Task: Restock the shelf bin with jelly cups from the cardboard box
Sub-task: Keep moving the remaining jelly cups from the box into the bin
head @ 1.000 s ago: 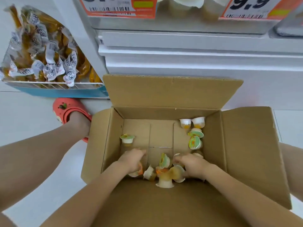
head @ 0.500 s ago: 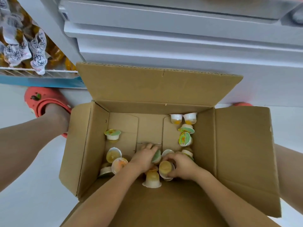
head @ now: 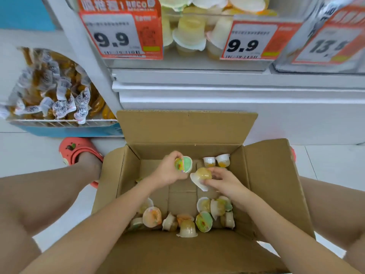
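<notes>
Currently, head view: left hand (head: 167, 174) grips one green-lidded jelly cup (head: 184, 164), right hand (head: 225, 181) grips one yellow jelly cup (head: 201, 177), both above the open cardboard box (head: 270, 180). Two cups (head: 216, 160) stand at the far wall, roughly ten loose cups (head: 185, 219) lie near; shelf bin (head: 189, 32) above already holds cups.

The open cardboard box (head: 272, 184) sits on the floor, jelly cups (head: 187, 220) tumbled along its near side, 2 upright (head: 216, 160) in the far corner. The shelf bin (head: 189, 32) above holds pale cups.
</notes>
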{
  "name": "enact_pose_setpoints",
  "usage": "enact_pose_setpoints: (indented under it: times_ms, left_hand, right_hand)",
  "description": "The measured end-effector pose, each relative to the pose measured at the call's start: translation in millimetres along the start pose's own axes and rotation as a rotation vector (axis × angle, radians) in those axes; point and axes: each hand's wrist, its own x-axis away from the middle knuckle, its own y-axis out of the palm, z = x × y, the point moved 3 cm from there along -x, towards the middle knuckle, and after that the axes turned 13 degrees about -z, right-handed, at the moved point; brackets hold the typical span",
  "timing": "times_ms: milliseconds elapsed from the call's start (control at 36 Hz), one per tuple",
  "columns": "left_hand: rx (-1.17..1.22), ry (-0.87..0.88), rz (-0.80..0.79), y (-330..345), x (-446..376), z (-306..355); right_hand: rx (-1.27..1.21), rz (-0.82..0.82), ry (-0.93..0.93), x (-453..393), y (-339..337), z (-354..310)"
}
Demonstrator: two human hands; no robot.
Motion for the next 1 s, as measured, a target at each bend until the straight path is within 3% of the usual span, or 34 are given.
enact_pose_setpoints:
  times_ms: [167,472,583,806,1000]
  left_hand:
    - [-0.011,0.177,0.125,-61,50,76]
    - [0.075,0.496,0.24,-107,150,161]
    - [0.011,0.533,0.323,-108,161,165]
    - [-0.088,0.522,0.482,-111,162,173]
    - [0.035,0.574,0.43,-101,163,176]
  right_hand:
    - [-0.382,-0.055,-0.252,41,2,-85]
    - [-0.423,-0.231,-0.632,113,13,-198]
    - [-0.314,-0.2,-0.667,115,14,-205]
    - [0.103,0.103,-0.703,115,23,-229]
    - [0.048,0.105,-0.679,121,22,-222]
